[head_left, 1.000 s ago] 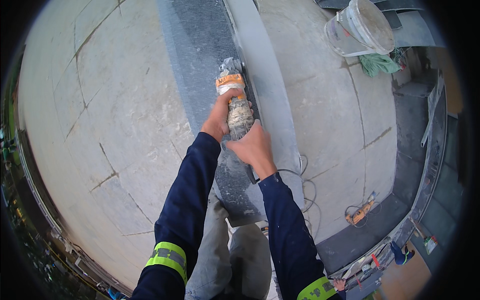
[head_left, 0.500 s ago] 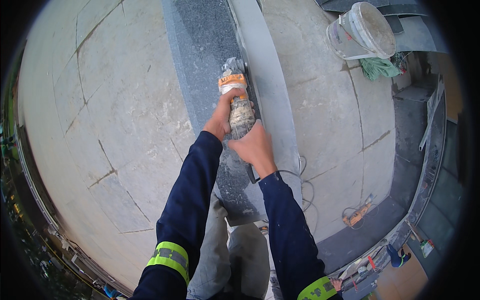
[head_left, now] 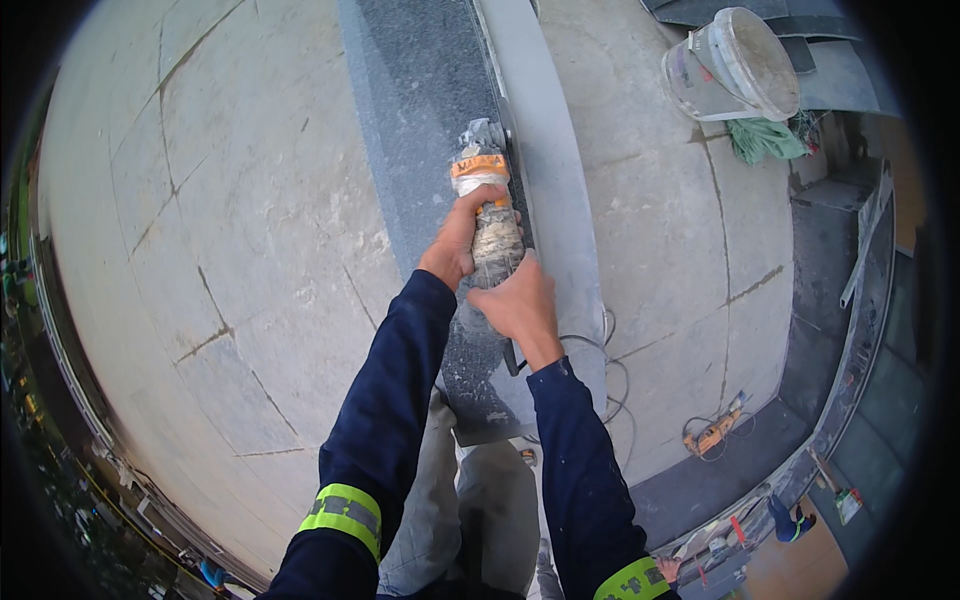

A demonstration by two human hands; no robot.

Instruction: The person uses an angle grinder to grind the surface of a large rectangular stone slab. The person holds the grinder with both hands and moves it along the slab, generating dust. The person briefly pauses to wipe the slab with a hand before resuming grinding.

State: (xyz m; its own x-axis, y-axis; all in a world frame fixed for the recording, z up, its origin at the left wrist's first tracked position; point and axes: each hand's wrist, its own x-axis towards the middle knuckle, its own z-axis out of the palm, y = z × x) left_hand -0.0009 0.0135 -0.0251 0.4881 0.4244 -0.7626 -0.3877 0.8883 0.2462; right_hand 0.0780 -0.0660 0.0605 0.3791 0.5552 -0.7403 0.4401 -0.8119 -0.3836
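A dust-caked power tool with an orange band [head_left: 478, 165], apparently an angle grinder, rests along the right edge of a long dark speckled stone slab [head_left: 410, 110]; its disc is mostly hidden. My left hand [head_left: 458, 235] is wrapped round its middle, thumb across the top. Behind it, my right hand [head_left: 520, 305] grips the rear of the tool. A pale strip [head_left: 550, 150] runs along the slab's right side, and a black cord [head_left: 612, 365] loops from near my right hand onto the floor.
A bucket [head_left: 728, 70], green cloth [head_left: 762, 140] and dark sheets [head_left: 830, 70] are at upper right. An orange power tool [head_left: 715, 432] lies at lower right. A dark ledge [head_left: 830, 280] borders the floor. Another person [head_left: 790, 515] is beyond it. My legs [head_left: 460, 500] are below the slab.
The tool and both my hands have shifted slightly to the right in the view, still gripping. The surroundings have also shifted a little.
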